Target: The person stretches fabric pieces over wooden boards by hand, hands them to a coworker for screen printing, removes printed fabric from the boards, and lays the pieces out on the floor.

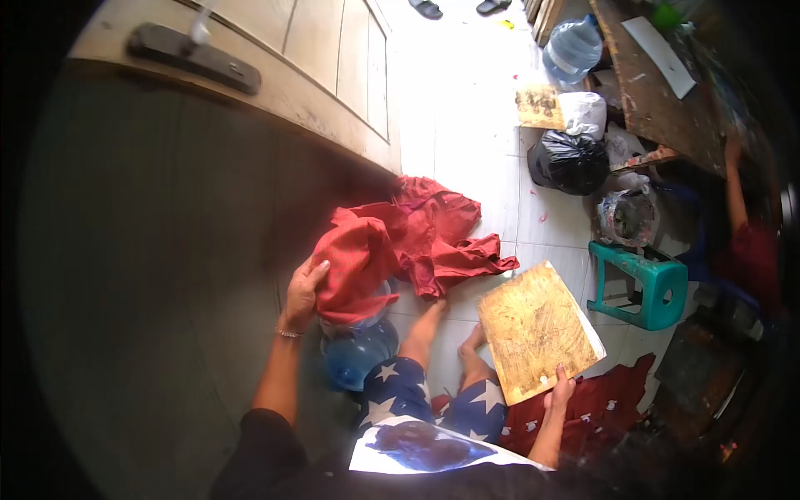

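My left hand (305, 292) grips the edge of a red cloth (354, 262), thumb on top and fingers behind it. More red cloth (442, 218) lies crumpled on the floor just beyond; whether it is one piece with the held part, I cannot tell. Below the raised cloth stands a clear blue water jug (362, 352), partly covered. In my right hand (560, 390) is a flat, stained yellowish board (537, 329), held at its near edge and tilted above the floor. Under the board and right hand lies a dark red cloth (596, 408) with small white marks.
A door (325, 50) with a dark handle plate stands at the upper left. Along the right are a green stool (640, 283), a black plastic bag (568, 161), a white bag (583, 114), another water jug (572, 52) and a wooden table (667, 100). Another person's arm (735, 187) shows at far right.
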Demonstrator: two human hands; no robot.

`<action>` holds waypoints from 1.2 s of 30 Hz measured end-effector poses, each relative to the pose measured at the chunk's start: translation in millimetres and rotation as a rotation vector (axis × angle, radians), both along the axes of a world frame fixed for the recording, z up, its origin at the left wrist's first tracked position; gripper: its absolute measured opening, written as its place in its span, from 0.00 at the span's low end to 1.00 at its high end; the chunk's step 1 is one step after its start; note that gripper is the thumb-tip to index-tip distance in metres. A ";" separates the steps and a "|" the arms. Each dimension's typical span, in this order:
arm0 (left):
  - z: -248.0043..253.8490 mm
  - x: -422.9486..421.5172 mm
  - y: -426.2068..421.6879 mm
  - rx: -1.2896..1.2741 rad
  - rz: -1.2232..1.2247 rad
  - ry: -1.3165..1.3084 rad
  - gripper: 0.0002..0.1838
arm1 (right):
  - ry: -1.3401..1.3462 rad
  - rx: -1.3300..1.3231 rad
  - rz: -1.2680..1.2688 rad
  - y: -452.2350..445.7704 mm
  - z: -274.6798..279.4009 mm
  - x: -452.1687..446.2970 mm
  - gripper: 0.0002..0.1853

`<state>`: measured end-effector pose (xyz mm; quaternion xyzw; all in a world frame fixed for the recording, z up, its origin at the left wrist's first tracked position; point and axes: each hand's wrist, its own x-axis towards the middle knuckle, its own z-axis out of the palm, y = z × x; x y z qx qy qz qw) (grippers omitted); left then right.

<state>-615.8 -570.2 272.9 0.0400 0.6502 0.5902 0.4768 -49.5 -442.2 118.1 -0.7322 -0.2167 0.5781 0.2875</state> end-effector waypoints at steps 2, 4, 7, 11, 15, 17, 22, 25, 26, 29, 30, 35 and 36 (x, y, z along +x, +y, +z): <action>30.2 8.9 5.0 0.132 0.028 -0.031 0.20 | 0.178 -0.011 -0.056 2.7 22.5 9.3 0.18; 55.3 15.1 1.6 0.289 0.046 0.021 0.19 | 0.263 0.042 -0.027 0.1 54.9 16.4 0.18; 108.9 35.7 11.4 0.232 0.165 0.700 0.20 | 0.396 0.143 0.008 -9.7 93.8 39.0 0.19; 196.8 27.5 11.3 0.248 -0.179 0.962 0.32 | 0.575 0.261 0.068 -31.7 132.8 41.9 0.22; 306.6 43.9 22.9 0.173 -0.454 2.036 0.38 | 0.883 0.242 -0.007 -63.4 142.8 50.7 0.24; 340.7 56.2 40.1 0.291 -0.381 2.132 0.36 | 0.962 0.271 0.013 -51.0 126.6 39.4 0.26; 444.1 138.1 75.6 -0.302 -0.853 1.979 0.43 | 1.221 0.162 0.262 -45.6 164.7 -33.1 0.28; 445.9 159.6 82.0 -0.195 -1.007 1.890 0.44 | 1.302 0.116 0.316 -46.7 105.4 -84.9 0.27; 456.7 180.0 79.5 -0.224 -1.064 1.933 0.44 | 1.332 0.134 0.296 -53.8 110.4 -103.5 0.27; 456.5 195.9 78.9 -0.289 -1.116 1.943 0.47 | 1.334 0.168 0.215 -59.1 133.4 -130.7 0.25; 449.5 201.6 72.2 -0.362 -1.164 2.028 0.47 | 1.353 0.149 0.228 -55.5 123.8 -134.7 0.25; 435.0 215.6 38.9 -0.266 -1.077 2.223 0.50 | 1.222 0.114 0.189 -38.9 115.6 -105.8 0.25; 419.5 201.5 34.8 -0.167 -0.969 2.327 0.50 | 1.298 0.115 0.213 -32.8 116.5 -90.9 0.26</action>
